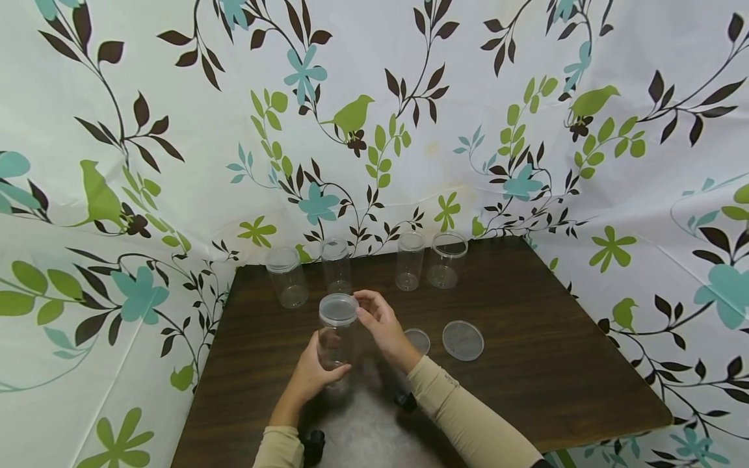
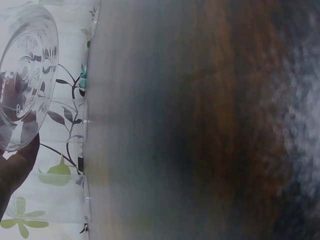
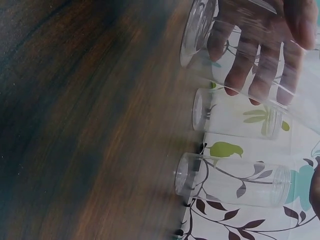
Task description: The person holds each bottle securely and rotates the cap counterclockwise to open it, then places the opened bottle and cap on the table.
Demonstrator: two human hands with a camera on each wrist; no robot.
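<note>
A clear plastic jar [image 1: 336,344] with a translucent lid [image 1: 339,309] on its top is held up over the table. My left hand [image 1: 310,374] grips the jar low on its left side, its fingers showing through the clear wall in the right wrist view. The jar's ridged round base [image 2: 30,75] faces the left wrist camera. At the lid's right edge, my right hand [image 1: 383,328] has thumb and index finger bent around the rim. Only a bit of that right hand [image 3: 315,190] enters the right wrist view, at its right border.
Several clear jars line the back of the dark wooden table [image 1: 544,383], among them a left one [image 1: 288,286] and a right one [image 1: 447,270]. A round lid [image 1: 463,340] lies right of my right hand, beside a partly hidden lid [image 1: 418,339]. Patterned cloth [image 1: 363,162] hangs behind.
</note>
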